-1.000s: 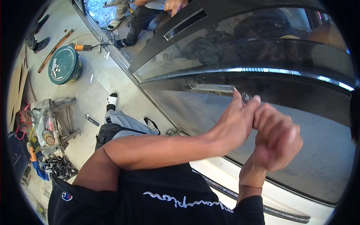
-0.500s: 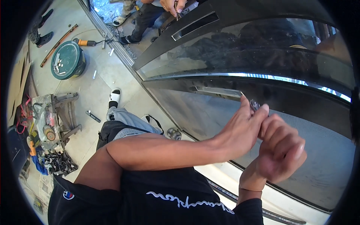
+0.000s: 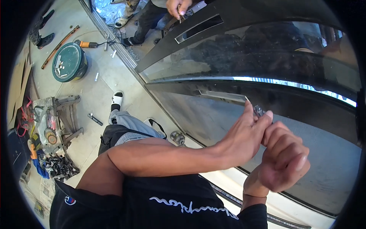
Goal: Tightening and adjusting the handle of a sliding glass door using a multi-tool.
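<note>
My left hand reaches across to a dark-framed sliding panel. Its index fingertip is by the near end of a long recessed slot in the frame. A small shiny, dark piece shows between the index finger and thumb; its kind is unclear. Close against that thumb is my right hand, curled into a fist with its fingers wrapped round. Whatever the fist holds, if anything, is hidden from view.
A second dark panel with a similar slot stands beyond, where another person's hand works. On the floor at left are a green-lidded bucket, an orange power tool, a level and a cluttered wooden stool.
Both my hands stay at the slot's near end with only a slight shift. The other person's hand at the far panel has moved a little.
</note>
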Tool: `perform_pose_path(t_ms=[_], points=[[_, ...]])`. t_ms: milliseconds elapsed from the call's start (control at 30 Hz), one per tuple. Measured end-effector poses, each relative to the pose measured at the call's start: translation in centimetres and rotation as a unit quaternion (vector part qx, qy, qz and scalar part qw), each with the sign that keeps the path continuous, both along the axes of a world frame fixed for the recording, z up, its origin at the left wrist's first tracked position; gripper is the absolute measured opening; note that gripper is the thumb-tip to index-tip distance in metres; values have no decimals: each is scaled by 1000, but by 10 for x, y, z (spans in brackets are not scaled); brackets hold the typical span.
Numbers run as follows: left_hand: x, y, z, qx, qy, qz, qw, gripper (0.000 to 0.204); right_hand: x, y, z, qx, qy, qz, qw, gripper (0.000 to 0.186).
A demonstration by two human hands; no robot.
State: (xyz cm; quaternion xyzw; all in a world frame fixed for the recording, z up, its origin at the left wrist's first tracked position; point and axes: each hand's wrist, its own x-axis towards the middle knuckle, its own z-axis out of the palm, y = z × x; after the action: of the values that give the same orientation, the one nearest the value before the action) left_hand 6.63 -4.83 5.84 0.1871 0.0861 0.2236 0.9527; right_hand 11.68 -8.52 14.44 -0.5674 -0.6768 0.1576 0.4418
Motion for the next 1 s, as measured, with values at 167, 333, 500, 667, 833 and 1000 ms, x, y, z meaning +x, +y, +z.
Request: perform_pose_path(t_ms=[167, 333, 500, 667, 833, 1000], points=[[-10, 17, 8, 6, 26, -38, 999, 79, -11, 3, 3, 14, -26, -53, 998, 61], [-6, 5, -1, 6, 36, -11, 999, 92, -11, 9, 0, 2, -3, -78, 997, 61], [-6, 15, -4, -9, -28, -48, 998, 66, -21, 10, 2, 0, -26, -102, 994, 65], [-4, 17, -5, 21, 12, -22, 999, 65, -14, 17, 0, -21, -3, -110, 994, 62], [-1, 23, -9, 34, -25, -9, 999, 71, -11, 22, -5, -2, -2, -119, 993, 61], [-8, 15, -6, 27, -4, -17, 999, 68, -16, 8, -3, -1, -6, -100, 995, 64]])
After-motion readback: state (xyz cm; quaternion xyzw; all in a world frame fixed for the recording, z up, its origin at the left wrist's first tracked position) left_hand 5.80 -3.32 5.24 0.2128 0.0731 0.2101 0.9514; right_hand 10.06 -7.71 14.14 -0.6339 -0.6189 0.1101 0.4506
